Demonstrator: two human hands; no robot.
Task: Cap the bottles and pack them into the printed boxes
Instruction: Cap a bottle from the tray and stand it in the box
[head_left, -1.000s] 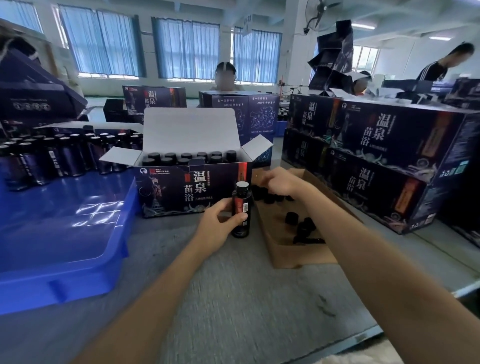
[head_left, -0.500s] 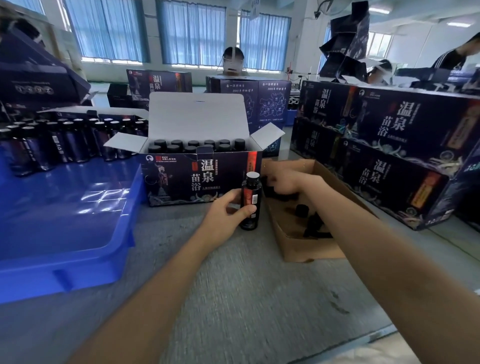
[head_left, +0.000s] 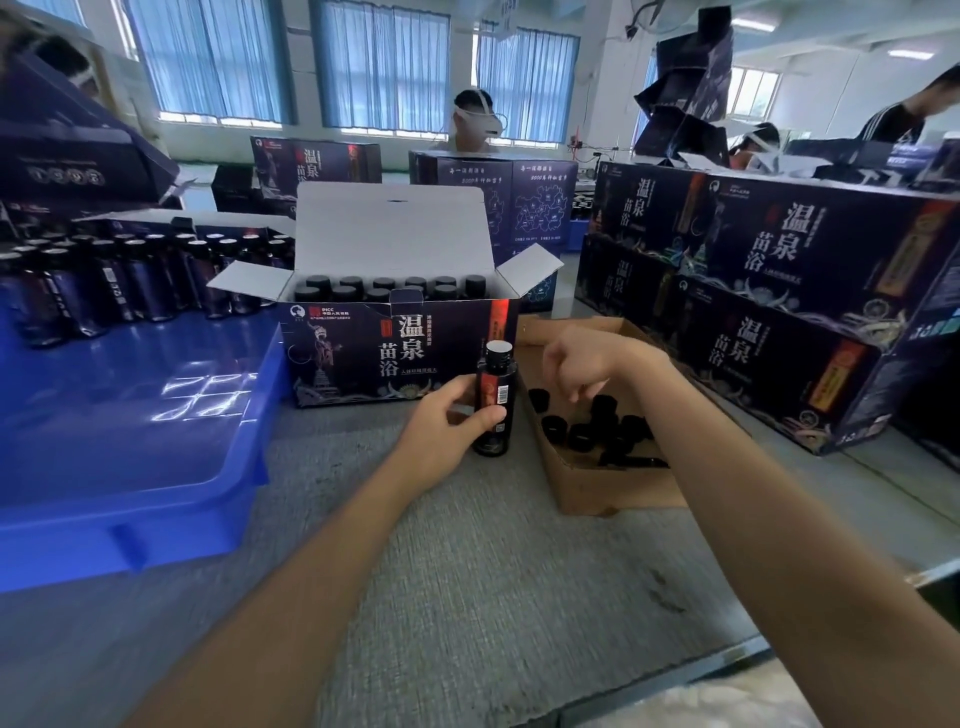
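Head view: left hand (head_left: 447, 426) wraps uncapped bottle (head_left: 496, 395), upright on table (head_left: 467, 571), near side of printed box (head_left: 363, 353), just left of cap tray (head_left: 597, 491). Right hand (head_left: 582, 358) hangs curled over caps (head_left: 582, 434); can't tell if it pinches one. Seat cap square, then twist.

"温泉苗浴" and "PICC" on the open printed box (head_left: 363, 358)
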